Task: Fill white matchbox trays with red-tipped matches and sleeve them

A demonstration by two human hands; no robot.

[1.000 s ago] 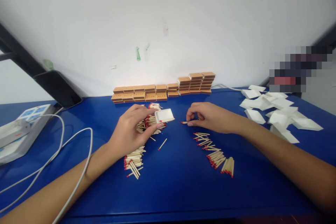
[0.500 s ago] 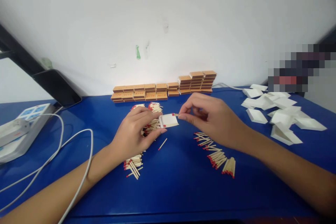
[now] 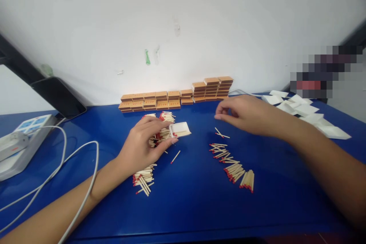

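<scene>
My left hand (image 3: 145, 141) grips a small white matchbox tray (image 3: 179, 129) by its left end, holding it just above a heap of red-tipped matches (image 3: 161, 133). A match or two lies inside the tray. My right hand (image 3: 246, 114) hovers over the blue table to the right of the tray, fingers loosely curled and apart, with nothing in them. Two loose matches (image 3: 221, 134) lie just below it. A row of matches (image 3: 233, 166) runs down to the right, and another bundle (image 3: 144, 178) lies by my left wrist.
Orange matchboxes (image 3: 177, 98) are stacked along the wall. Several white empty trays (image 3: 303, 112) are piled at the right. A white cable (image 3: 71, 160) loops across the left side from a power strip (image 3: 20, 141). A dark phone (image 3: 58, 97) leans on the wall. One single match (image 3: 175, 156) lies mid-table.
My right hand carried a match to the tray, let it go inside and has drawn back to the right and away. My left hand kept hold of the tray.
</scene>
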